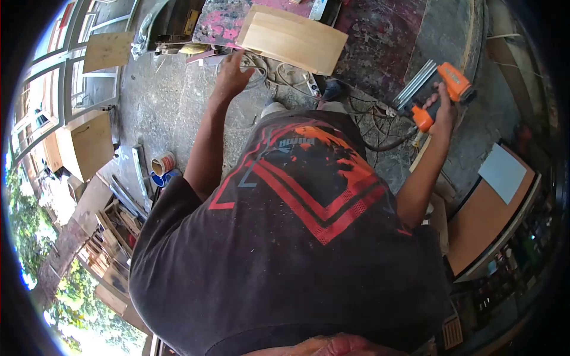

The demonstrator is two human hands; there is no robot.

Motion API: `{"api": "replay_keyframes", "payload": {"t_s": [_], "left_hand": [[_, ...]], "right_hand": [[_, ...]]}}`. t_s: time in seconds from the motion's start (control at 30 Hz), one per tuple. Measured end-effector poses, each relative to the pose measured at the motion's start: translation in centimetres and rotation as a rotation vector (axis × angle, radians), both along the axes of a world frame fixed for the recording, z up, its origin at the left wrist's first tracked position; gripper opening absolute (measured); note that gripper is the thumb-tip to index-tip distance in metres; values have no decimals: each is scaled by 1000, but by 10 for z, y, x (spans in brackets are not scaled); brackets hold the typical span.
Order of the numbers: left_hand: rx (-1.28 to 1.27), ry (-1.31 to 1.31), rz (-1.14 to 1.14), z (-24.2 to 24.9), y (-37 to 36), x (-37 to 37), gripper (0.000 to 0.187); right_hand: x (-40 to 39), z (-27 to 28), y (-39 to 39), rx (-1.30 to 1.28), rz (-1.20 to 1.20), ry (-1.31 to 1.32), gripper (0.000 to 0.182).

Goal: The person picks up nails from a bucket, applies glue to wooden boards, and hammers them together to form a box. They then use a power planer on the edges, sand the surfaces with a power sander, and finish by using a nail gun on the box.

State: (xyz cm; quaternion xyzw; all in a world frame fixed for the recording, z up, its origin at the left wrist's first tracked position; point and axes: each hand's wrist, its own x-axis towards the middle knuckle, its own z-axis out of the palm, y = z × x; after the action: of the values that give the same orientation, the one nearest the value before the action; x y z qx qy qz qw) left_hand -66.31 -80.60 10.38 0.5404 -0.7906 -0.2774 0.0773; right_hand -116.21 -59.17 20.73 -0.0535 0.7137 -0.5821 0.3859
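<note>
My right hand (442,114) is wrapped round the handle of an orange and grey nail gun (456,83), held out over the right side of the table. A dark air hose (392,142) runs from the bottom of its grip. At the table's near edge lies a pale wooden board (294,40), sticking out a little toward me. My left hand (233,76) is by the board's left corner, fingers apart and the index fingertip right at the corner, with nothing in the grasp.
The worktable (380,35) has a paint-stained, dark red top. Cables and a white power strip (313,85) hang below its near edge. A wooden cabinet (86,144) and a paint bucket (162,162) stand left. Brown and white panels (493,207) lean at right.
</note>
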Motion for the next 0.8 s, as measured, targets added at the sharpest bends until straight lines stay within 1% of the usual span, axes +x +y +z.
{"api": "replay_keyframes", "payload": {"t_s": [0.07,0.17,0.2,0.27,0.3,0.33,0.37,0.4,0.43,0.47,0.5,0.53,0.57,0.6,0.67,0.7,0.73,0.77,0.8], "left_hand": [[138,-74,-130,-53,4,20,62],[438,-141,-433,-124,14,48,59],[488,-299,-520,-143,19,51,59],[579,-400,-472,-149,46,57,60],[553,-434,-577,-143,77,55,59],[525,-469,-679,-138,111,56,58],[567,-74,-763,-229,178,91,54],[552,-141,-837,-199,204,87,38],[536,-204,-914,-165,230,81,26],[469,-201,-819,-158,247,78,22],[558,-203,-830,-131,247,71,23],[652,-206,-844,-91,240,60,24],[810,-177,-833,-64,235,53,25],[973,-160,-821,-47,228,53,26],[1156,-107,-843,-46,220,46,27],[1251,-78,-850,-62,218,42,27],[1275,-120,-905,-109,222,46,28],[1284,-157,-963,-184,221,51,29],[1290,-188,-1018,-246,212,45,30]], "right_hand": [[44,-10,18,132,43,160,24],[91,-28,37,202,135,171,25],[95,-32,32,234,170,214,26],[97,-38,36,316,225,286,28],[84,-47,32,421,289,372,33],[77,-52,22,463,353,596,36],[71,-56,8,496,416,818,39],[64,-61,-5,522,471,1038,43],[59,-67,-16,570,504,1090,49],[48,-75,-29,618,534,1145,56],[29,-108,-36,564,521,1222,58],[6,-156,-35,518,506,1295,60],[-12,-191,-33,468,484,1371,63],[-8,-198,-30,555,497,1377,65],[21,-184,-36,732,526,1374,69],[30,-185,-32,698,475,1451,68],[40,-188,-24,672,427,1525,68],[40,-194,-24,641,369,1610,67],[33,-206,-26,597,312,1687,67]]}}
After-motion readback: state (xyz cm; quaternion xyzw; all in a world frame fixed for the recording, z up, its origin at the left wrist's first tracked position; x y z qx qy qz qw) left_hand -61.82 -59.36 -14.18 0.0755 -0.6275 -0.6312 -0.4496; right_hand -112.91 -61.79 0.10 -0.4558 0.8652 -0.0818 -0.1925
